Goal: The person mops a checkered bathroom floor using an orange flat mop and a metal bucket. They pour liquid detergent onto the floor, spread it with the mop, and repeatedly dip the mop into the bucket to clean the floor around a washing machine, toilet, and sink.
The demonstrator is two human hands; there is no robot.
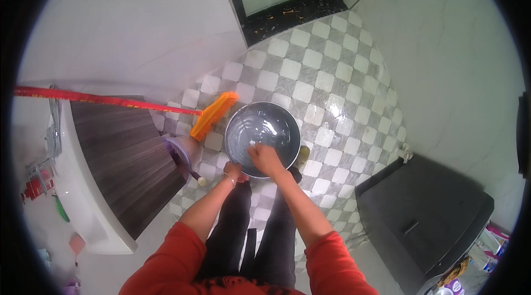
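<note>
A round grey bucket [299,129] with a light rim stands before my feet. The clear water [257,127] in it is rippled and throws back bright light. My left hand [233,170], with a bracelet at the wrist, grips the near left part of the rim. My right hand [263,158] reaches over the near rim, low above the water, its fingers curled. A small whitish spot shows at its fingertips; whether it is an object or splashing water I cannot tell.
An orange broom [213,116] with a red handle [112,102] lies close left of the bucket. A lavender-rimmed bin [182,151] stands by a dark cabinet [124,145] under a white washbasin [83,195]. Wet checkered tiles [327,116] spread right, towards a dark appliance [427,216].
</note>
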